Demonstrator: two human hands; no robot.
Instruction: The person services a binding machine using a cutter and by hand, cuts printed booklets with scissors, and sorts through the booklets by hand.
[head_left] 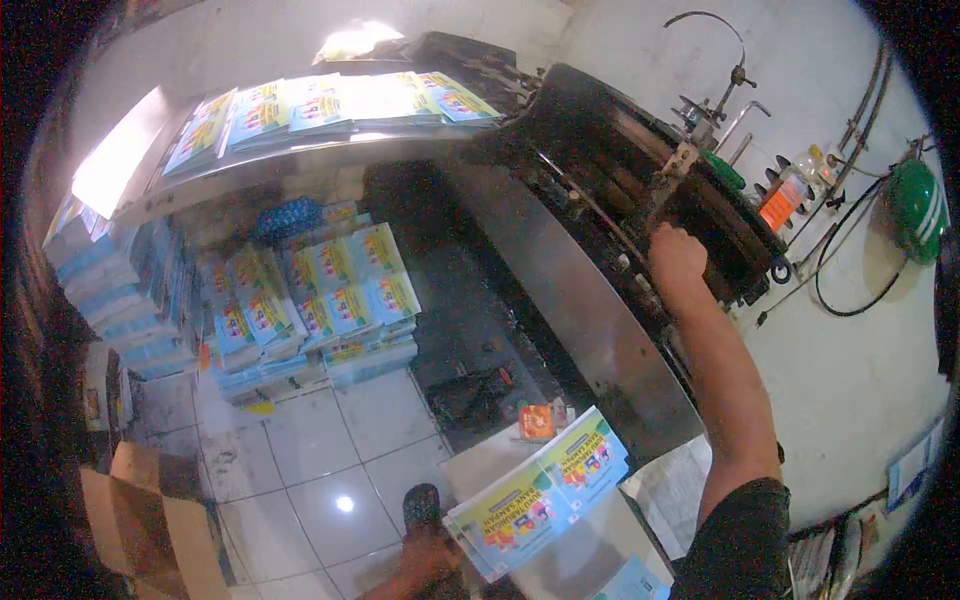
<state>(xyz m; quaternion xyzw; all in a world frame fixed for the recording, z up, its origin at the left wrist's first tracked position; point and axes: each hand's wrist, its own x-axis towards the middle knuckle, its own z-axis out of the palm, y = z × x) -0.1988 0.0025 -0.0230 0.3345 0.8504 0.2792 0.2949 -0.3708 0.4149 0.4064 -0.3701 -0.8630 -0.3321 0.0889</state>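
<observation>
Currently, the right hand (680, 255) is at the dark metal machine (600, 130) in the upper right of the frame, its arm extended from the lower right. The fingers appear curled inward, but their tips are hidden; whether they grip a part of the machine cannot be told. The left hand (432, 565) is probably the blurred shape at bottom centre, near the left edge of the printed cover sheets (540, 495); its finger state and any contact cannot be told.

These sheets, lettered "Buku Tabungan Bank Sampah", lie on the pale counter (600, 545) at lower centre, printed side up, presumably to stay within reach of the machine. An orange packet (536, 422) is just beyond them.

Further sheets overlap in a row on the metal-edged counter (330, 149) at upper left, an arrangement that likely keeps each batch separable. The stacked sheets (355, 285) at centre left sit low above the tiled floor (330, 505), probably because that level bears the bulk best. An open cardboard box (150, 520) occupies the lower left, apart from the stacks.
</observation>
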